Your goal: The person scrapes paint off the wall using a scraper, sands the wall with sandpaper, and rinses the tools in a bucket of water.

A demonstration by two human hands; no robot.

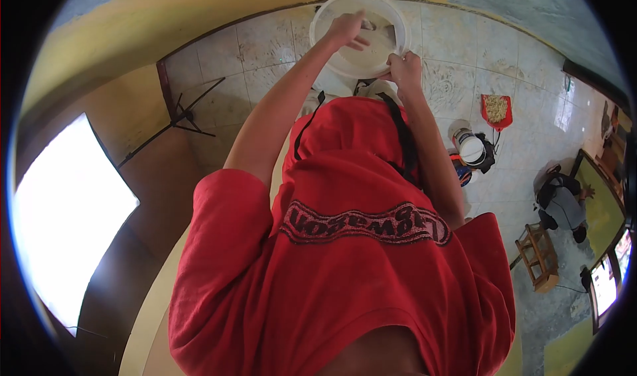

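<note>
A round, whitish translucent tub [323, 19] stands on the tiled floor in front of me, close to the wall. Inside it lies a pale, cloudy material [375, 50], and a dark grey piece [390, 34] rests near its right side. My left hand [348, 30] reaches over the tub with its fingers apart. By those fingertips is a small greyish patch that I cannot make out. My right hand [405, 69] is closed on the near right rim of the tub, fingers bent over the edge.
To the right are a red dustpan [496, 111] heaped with pale bits, a white pail [472, 150] and a wooden stool [537, 256]. Another person [563, 203] is bent low at far right. A thin dark metal stand [182, 119] is on the left. Smudges mark the floor tiles [451, 41].
</note>
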